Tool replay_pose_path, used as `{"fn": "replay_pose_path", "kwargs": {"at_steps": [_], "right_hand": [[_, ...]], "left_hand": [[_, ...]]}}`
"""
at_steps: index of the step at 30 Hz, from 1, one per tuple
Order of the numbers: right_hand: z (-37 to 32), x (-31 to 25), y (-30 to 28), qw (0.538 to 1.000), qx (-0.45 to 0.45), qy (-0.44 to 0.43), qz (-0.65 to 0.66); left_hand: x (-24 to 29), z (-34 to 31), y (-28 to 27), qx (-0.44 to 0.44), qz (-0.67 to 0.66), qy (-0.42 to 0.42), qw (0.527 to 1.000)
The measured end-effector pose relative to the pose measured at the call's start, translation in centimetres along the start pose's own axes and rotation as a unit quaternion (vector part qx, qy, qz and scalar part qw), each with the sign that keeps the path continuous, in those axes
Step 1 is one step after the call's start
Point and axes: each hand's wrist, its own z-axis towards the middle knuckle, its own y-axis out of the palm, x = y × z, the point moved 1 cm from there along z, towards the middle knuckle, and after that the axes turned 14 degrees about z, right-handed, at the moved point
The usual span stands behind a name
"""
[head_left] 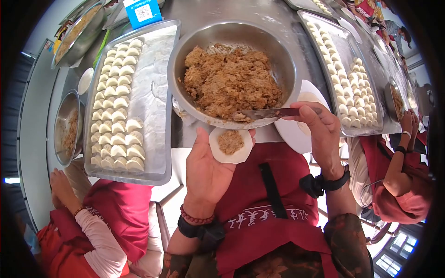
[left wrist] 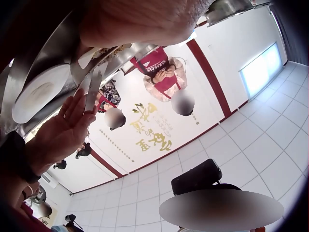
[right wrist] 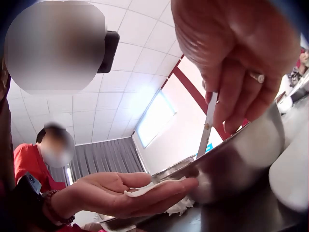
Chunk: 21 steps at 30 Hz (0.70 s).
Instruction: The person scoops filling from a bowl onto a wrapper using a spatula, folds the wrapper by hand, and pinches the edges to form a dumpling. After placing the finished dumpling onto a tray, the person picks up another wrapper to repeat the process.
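In the head view, a round dough wrapper (head_left: 231,156) with a patch of brown filling (head_left: 230,142) lies on the fingers of my left hand (head_left: 208,176), palm up. My right hand (head_left: 320,134) pinches the handle of a flat metal spatula (head_left: 264,114), its tip over the near rim of the big steel bowl (head_left: 174,69) of filling. The right wrist view shows the wrapper (right wrist: 154,186) flat on my left hand (right wrist: 111,193), and the spatula blade (right wrist: 207,128) reaching down from my right hand (right wrist: 241,58) at the bowl (right wrist: 241,159).
Trays of folded dumplings stand left (head_left: 160,160) and right (head_left: 340,41) of the bowl. A white plate (head_left: 296,139) lies partly under my right hand. Smaller bowls (head_left: 79,134) sit further out. People in red aprons (head_left: 111,208) are on both sides.
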Motion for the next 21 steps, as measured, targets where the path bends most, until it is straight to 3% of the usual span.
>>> {"fn": "replay_pose_path", "kwargs": {"at_steps": [7, 11, 14, 18, 21], "right_hand": [[-3.2, 0.6, 0.9, 0.999, 0.028, 0.009, 0.044], [-5.0, 0.5, 1.5, 0.996, -0.035, -0.052, -0.067], [-5.3, 1.3, 1.3, 0.939, -0.154, -0.242, -0.191], [-6.2, 1.0, 2.1, 0.863, -0.221, -0.329, -0.313], [-6.8, 1.0, 2.2, 0.855, -0.229, -0.328, -0.329]], "left_hand": [[0.0, -0.8, 0.1, 0.006, 0.002, 0.009, 1.0], [-0.1, -1.2, 0.2, 0.003, -0.025, 0.021, 0.999], [0.0, -1.3, 0.5, 0.005, -0.015, 0.021, 1.0], [0.1, -1.4, 0.5, 0.017, 0.006, 0.024, 1.0], [-0.2, -1.5, 0.3, 0.027, 0.003, 0.013, 1.0]]}}
